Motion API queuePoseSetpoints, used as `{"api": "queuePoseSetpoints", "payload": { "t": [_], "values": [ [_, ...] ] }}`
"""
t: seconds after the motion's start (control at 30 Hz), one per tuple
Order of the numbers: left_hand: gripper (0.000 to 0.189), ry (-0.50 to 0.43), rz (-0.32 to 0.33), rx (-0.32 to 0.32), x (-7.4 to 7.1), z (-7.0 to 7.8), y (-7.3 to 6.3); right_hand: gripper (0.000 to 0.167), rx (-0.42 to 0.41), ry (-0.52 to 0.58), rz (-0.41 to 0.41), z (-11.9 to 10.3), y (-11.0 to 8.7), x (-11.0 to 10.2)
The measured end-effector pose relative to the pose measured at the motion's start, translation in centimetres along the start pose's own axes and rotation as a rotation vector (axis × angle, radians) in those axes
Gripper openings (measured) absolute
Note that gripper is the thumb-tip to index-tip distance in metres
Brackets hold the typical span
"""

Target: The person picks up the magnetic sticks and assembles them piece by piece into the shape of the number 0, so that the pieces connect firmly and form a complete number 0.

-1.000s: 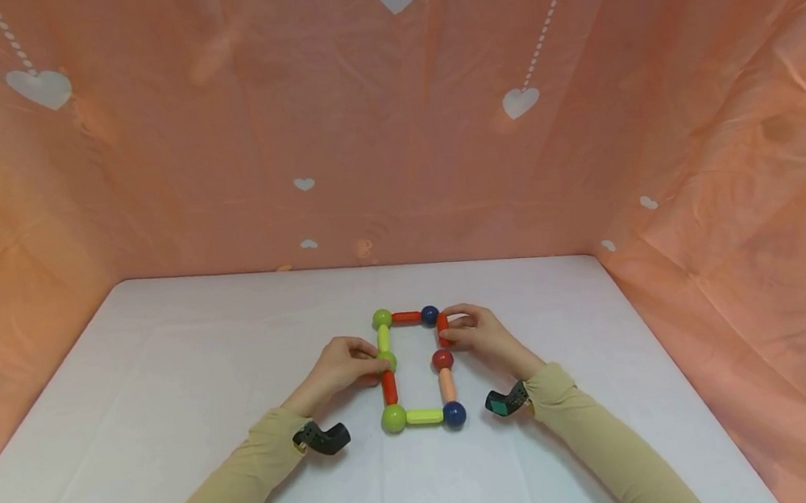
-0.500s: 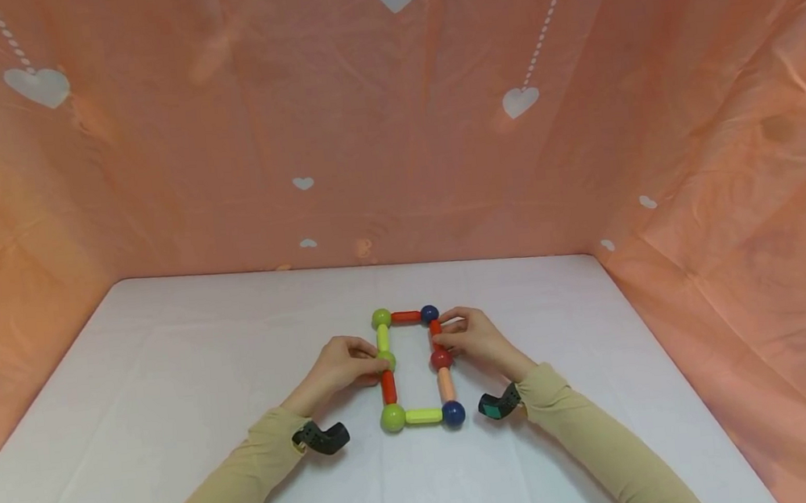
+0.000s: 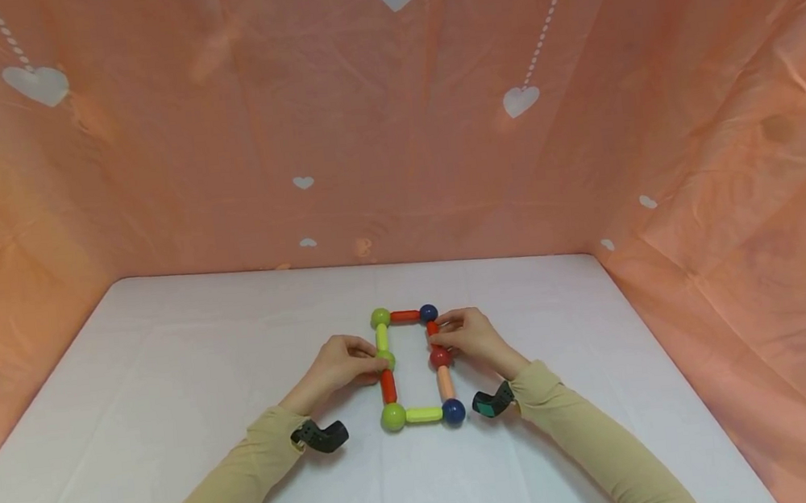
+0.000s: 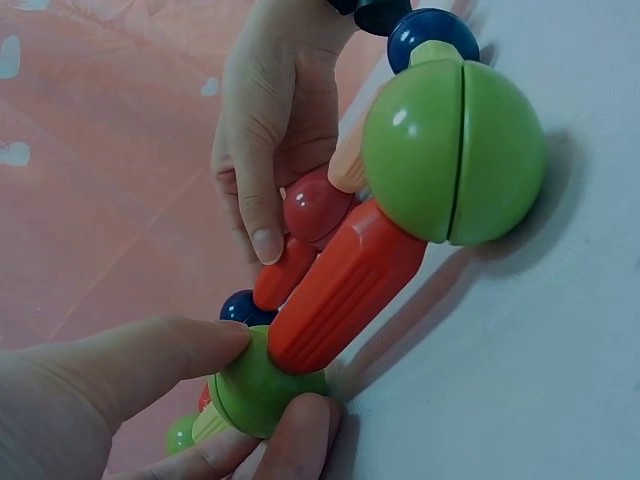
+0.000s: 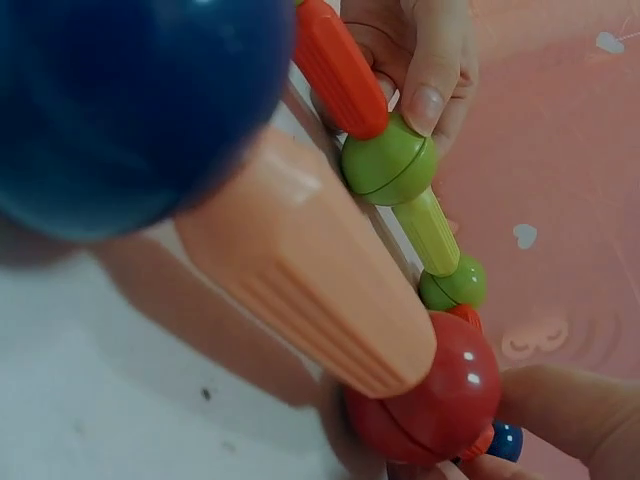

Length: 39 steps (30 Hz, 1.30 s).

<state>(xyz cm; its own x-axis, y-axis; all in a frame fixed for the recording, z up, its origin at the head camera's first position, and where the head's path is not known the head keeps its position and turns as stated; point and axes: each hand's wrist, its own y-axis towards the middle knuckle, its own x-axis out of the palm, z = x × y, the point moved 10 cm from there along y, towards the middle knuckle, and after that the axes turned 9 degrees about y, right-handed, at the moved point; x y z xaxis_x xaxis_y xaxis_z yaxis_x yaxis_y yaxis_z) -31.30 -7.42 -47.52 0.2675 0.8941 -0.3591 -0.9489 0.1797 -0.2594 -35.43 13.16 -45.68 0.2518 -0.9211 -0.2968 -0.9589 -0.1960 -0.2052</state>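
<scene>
A rectangle of coloured balls and rods, apparently a magnetic building set, lies on the white table. On its left side, my left hand (image 3: 341, 363) pinches the middle green ball (image 4: 262, 385) between thumb and fingers. My right hand (image 3: 477, 337) holds the short red rod (image 4: 282, 275) on the right side, between the far blue ball (image 3: 428, 312) and the red ball (image 5: 455, 390). From the red ball a peach rod (image 5: 300, 270) runs to the near blue ball (image 3: 453, 412). In the right wrist view the red ball mostly hides the held rod.
A lime rod (image 3: 424, 415) joins the near green ball (image 3: 393, 417) to the near blue ball. Another red rod (image 3: 405, 316) spans the far end. White cloth covers the table (image 3: 200, 344), and an orange curtain (image 3: 392, 139) with hearts surrounds it.
My right hand has moved left with the red rod, bringing it from outside the rectangle into line between the far blue ball and the red ball. The left hand stays put.
</scene>
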Motion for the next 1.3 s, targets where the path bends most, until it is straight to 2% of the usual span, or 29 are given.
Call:
{"api": "queuePoseSetpoints", "payload": {
  "t": [0.2,0.4,0.53,0.67,0.8,0.97,1.13,1.3],
  "values": [
    [0.025,0.003,-0.002,0.003,0.0,0.0,0.1,0.036,0.014,-0.012,0.021,0.0,0.0,-0.1],
    [0.028,-0.004,0.01,0.01,0.2,0.1,0.0,0.04,0.024,0.009,-0.039,0.4,-0.6,-0.1],
    [0.037,0.053,0.045,0.017,0.2,0.2,-0.2,0.046,0.03,0.015,-0.109,0.6,-1.7,0.0],
    [0.043,0.145,0.094,0.047,0.1,0.7,-0.2,0.051,0.017,-0.014,-0.141,0.5,-2.7,0.2],
    [0.045,0.193,0.122,0.057,0.0,0.8,-0.1,0.051,-0.012,-0.039,-0.123,0.2,-3.0,0.4],
    [0.05,0.225,0.111,0.068,-0.1,0.9,0.1,0.048,-0.033,-0.065,-0.098,-0.1,-2.8,0.5],
    [0.051,0.209,0.101,0.075,-0.3,1.1,0.2,0.048,-0.04,-0.08,-0.085,-0.2,-2.5,0.6],
    [0.05,0.199,0.122,0.088,-0.8,1.2,0.7,0.049,-0.031,-0.069,-0.066,-0.4,-2.3,0.7]
  ]
}}
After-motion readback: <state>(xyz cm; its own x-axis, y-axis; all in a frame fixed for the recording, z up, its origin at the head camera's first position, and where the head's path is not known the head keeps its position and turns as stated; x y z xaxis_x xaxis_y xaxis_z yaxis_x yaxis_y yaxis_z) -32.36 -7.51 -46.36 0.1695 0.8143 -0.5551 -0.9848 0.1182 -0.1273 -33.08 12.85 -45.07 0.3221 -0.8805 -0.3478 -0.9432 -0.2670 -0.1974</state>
